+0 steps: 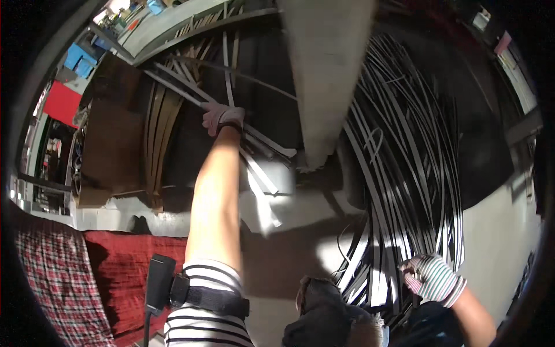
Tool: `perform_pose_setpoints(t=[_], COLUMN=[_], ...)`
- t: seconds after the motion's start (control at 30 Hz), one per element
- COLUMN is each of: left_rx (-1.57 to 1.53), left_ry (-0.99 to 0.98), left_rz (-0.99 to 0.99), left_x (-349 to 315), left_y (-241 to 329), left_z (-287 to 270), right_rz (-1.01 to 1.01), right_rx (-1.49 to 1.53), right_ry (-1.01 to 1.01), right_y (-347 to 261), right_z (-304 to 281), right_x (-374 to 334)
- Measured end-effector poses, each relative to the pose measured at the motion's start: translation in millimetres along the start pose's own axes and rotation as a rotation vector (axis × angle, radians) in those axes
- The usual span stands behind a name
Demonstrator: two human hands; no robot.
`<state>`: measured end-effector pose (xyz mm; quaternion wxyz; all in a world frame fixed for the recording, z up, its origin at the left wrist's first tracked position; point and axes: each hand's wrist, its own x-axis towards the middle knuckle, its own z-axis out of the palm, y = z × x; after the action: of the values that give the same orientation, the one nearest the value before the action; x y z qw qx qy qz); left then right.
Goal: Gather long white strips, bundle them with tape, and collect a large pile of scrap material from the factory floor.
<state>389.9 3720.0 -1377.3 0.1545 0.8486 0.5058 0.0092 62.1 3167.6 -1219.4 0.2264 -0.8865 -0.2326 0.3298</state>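
My left hand (222, 118), in a pale pinkish glove, reaches far forward with its fingers closed round long, flat, pale strips (261, 139). These strips slant from the upper left, pass under the hand and end near the foot of a grey post. At the lower right, my right hand (432, 279) wears a striped knit glove. Its fingers are curled in at the edge of a large bundle of long, narrow strips (399, 144), dark and shiny grey. What lies between those fingers, if anything, is too small to make out.
The broad grey post (326, 75) stands between the strips on either side. Brown strips (162, 133) lean beside a brown board (113, 127) at the left. Red cloth (130, 277) and plaid cloth (55, 272) hang at the lower left. My knees show at the lower edge.
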Motion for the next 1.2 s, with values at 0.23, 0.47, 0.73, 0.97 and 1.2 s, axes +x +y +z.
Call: perform_pose_setpoints(t=[0.23,0.47,0.73,0.97,1.2], left_rx=[-0.351,-0.402,-0.081,-0.267,-1.059], left_ry=[-0.346,0.357,0.112,-0.201,-0.594], left_rz=[0.404,0.660,0.013,0.291,0.430], left_x=[-101,-17,64,18,-40], left_y=[-68,-213,-249,-217,-157], left_z=[-44,-111,-121,-114,-44], right_rz=[-0.176,-0.599,-0.290,0.126,-0.024], right_rx=[-0.013,0.160,0.032,0.576,1.046], right_ry=[0.052,0.401,0.775,0.539,0.156], right_y=[-8,-142,-209,-191,-231], right_z=[45,38,-12,30,31], right_x=[64,189,423,496,470])
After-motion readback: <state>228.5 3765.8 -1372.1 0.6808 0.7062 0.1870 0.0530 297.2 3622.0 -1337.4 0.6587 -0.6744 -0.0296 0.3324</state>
